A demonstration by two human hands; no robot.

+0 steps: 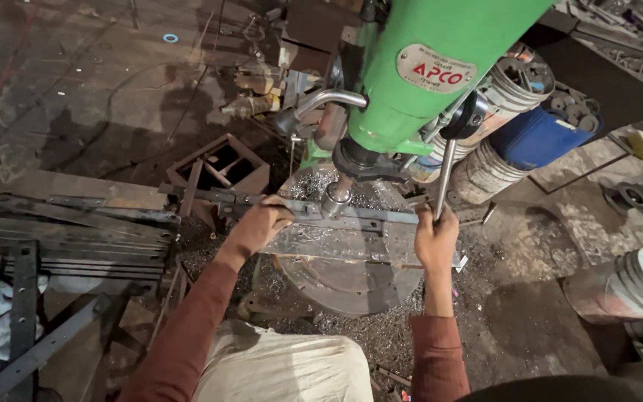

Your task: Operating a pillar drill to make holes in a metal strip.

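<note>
Head view – left hand (266, 222) pressing steel bar (351, 216), right hand (435, 237) gripping feed lever (444, 179), buckets (496, 126) behind

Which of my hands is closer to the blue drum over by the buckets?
Right. Your right hand grips the drill press feed lever, just below and left of the blue drum. Your left hand presses on the metal bar across the machine table, farther away.

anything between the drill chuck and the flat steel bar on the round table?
Nothing visible. The chuck sits right above the flat bar, with only metal chips around. The left hand holds the bar to one side; the right hand grips the feed lever.
</note>
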